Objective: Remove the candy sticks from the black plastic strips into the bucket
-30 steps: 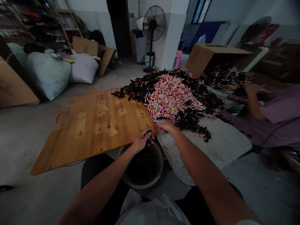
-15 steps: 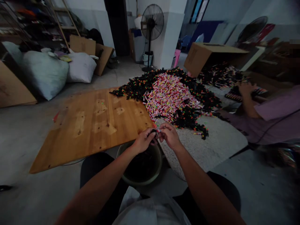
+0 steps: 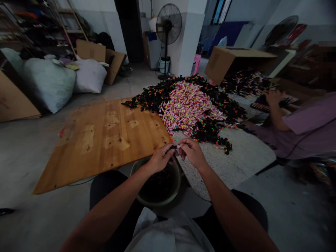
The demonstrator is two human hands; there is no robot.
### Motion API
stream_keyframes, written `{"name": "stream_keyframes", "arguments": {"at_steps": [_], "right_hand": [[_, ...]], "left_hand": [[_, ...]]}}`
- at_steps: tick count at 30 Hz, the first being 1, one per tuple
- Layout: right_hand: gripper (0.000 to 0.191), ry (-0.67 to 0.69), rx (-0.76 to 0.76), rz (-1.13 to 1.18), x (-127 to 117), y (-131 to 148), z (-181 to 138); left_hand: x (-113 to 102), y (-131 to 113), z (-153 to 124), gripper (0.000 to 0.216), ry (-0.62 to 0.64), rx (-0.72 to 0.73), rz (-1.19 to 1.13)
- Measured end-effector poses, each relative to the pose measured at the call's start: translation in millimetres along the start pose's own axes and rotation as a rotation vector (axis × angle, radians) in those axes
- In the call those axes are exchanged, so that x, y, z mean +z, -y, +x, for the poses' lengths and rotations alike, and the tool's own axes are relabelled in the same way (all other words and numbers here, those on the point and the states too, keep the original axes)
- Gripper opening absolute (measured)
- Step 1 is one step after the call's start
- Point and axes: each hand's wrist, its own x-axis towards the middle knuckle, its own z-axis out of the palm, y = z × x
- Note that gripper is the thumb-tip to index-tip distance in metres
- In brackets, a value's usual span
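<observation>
My left hand (image 3: 159,159) and my right hand (image 3: 193,152) meet fingertip to fingertip over the far rim of a round green bucket (image 3: 159,200). Both are pinched on a small piece (image 3: 176,148) between them; it is too small to name. The bucket sits between my knees with dark contents inside. Just beyond my hands lies a heap of small pink and white tubes (image 3: 187,106), ringed by a heap of small black pieces with bright tips (image 3: 157,96).
A tilted wooden board (image 3: 102,134) lies to the left and a speckled slab (image 3: 236,161) to the right. Another person's arm (image 3: 275,108) works at the right by a cardboard box (image 3: 231,59). Sacks (image 3: 49,82) and a standing fan (image 3: 168,26) stand behind.
My right hand came back from the edge of the pink heap to meet my left hand over the bucket. Both hands now pinch together.
</observation>
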Motion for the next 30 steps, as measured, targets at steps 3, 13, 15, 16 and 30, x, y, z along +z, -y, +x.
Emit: {"name": "stream_keyframes", "arguments": {"at_steps": [3,13,15,16,30], "right_hand": [[0.022,-0.009,0.034,-0.021,1,3,-1],[0.027,0.087,0.160,0.091,-2,0,4],[0.027,0.127,0.188,0.069,-2,1,4],[0.026,0.138,0.192,0.044,-2,2,5],[0.024,0.067,0.231,-0.037,34,-28,1]], "left_hand": [[0,1,0,0.041,-0.014,0.022,0.060],[-10,-8,-2,0.041,0.173,-0.025,0.059],[-13,-7,-2,0.042,0.240,-0.079,0.008],[-15,-7,-1,0.042,0.267,-0.106,-0.012],[-27,12,-15,0.037,0.314,-0.402,-0.150]]}}
